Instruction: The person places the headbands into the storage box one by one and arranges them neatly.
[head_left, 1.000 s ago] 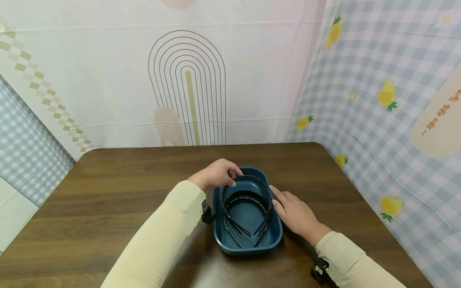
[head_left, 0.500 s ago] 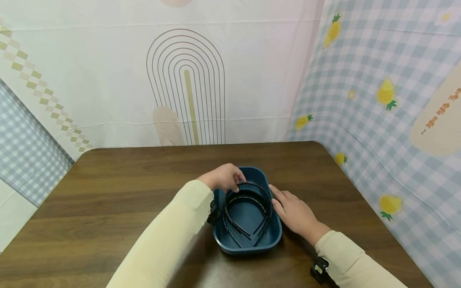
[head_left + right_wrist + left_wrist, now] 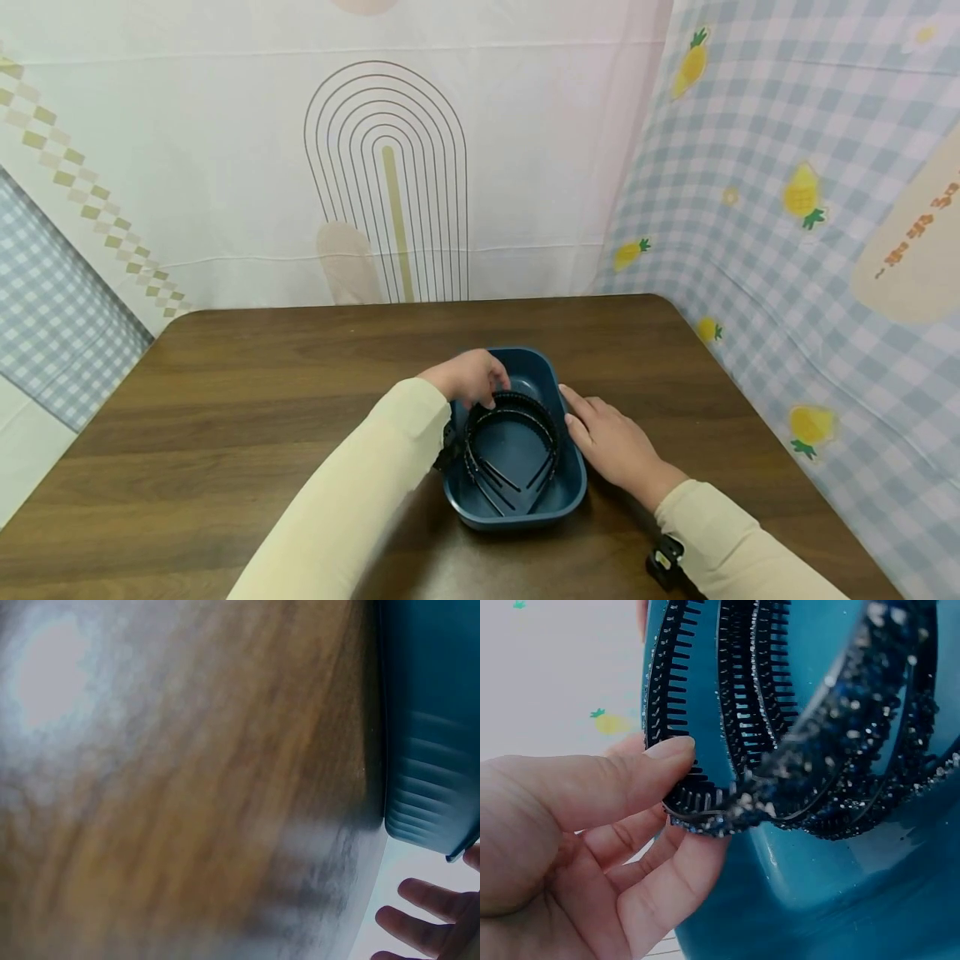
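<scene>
A dark blue plastic bin [image 3: 517, 522] stands on the table between my hands. Several black toothed headbands [image 3: 516, 403] lie nested inside it, their ends toward me. My left hand [image 3: 471, 379] reaches over the bin's left side. In the left wrist view, its thumb and fingers pinch the curved top of a glittery headband [image 3: 817, 742], with other headbands [image 3: 739, 697] right beside it. Against the bin's right wall rests my right hand [image 3: 611, 435], fingers extended. Its fingertips [image 3: 416, 926] show at the corner of the right wrist view, near the bin's wall.
A brown wood-grain table [image 3: 262, 400] spreads around the bin. Behind it hangs a white printed cloth [image 3: 540, 167], and a blue checked cloth [image 3: 750, 150] with pineapples hangs along the right. Black wrist cameras [image 3: 664, 562] are strapped to both forearms.
My left hand has come down and slightly toward me with the headband, which now sits closer over the others. My right hand has stayed at the bin's side.
</scene>
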`<state>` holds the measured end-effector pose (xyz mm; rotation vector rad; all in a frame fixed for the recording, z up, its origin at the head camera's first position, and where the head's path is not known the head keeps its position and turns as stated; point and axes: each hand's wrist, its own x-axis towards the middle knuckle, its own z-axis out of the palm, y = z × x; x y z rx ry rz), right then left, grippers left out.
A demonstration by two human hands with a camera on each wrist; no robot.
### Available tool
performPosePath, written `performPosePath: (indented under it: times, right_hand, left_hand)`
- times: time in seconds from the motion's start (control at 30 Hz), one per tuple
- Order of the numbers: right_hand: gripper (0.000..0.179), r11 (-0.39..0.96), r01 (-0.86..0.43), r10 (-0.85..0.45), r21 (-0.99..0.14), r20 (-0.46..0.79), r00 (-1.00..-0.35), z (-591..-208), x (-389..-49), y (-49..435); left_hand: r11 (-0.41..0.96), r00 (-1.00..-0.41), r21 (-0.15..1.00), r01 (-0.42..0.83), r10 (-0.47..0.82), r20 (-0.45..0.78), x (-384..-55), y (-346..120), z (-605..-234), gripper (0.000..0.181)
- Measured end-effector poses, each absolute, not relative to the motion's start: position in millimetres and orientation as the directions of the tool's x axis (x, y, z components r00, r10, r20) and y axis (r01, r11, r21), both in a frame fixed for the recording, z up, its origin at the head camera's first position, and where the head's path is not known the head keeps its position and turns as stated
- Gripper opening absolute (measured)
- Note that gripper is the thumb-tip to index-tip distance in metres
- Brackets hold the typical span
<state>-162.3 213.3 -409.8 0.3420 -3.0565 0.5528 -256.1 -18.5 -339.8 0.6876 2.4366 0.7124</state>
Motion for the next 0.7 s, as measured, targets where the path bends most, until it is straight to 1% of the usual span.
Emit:
performPosePath:
  times: [0.2, 0.37, 0.5, 0.7]
  right_hand:
    - [0.052, 0.912, -0.217, -0.211, -0.348, 0.056, -0.976, -410.0, -162.5, 213.2]
    - [0.052, 0.910, -0.218, -0.213, -0.353, 0.051, -0.976, -410.3, -162.6, 213.3]
    - [0.053, 0.910, -0.215, -0.214, -0.355, 0.043, -0.976, -410.7, -163.1, 213.7]
    - [0.052, 0.912, -0.216, -0.214, -0.349, 0.045, -0.976, -411.8, -163.6, 214.3]
  left_hand:
    - [0.757, -0.755, 0.570, 0.318, 0.566, -0.331, -255.5, -17.0, -341.5, 0.028]
    - [0.775, -0.771, 0.569, 0.274, 0.530, -0.352, -254.0, -14.7, -341.7, 0.026]
    - [0.785, -0.779, 0.572, 0.238, 0.506, -0.370, -254.1, -12.9, -342.4, 0.030]
    - [0.787, -0.784, 0.573, 0.230, 0.499, -0.370, -254.4, -11.5, -342.2, 0.034]
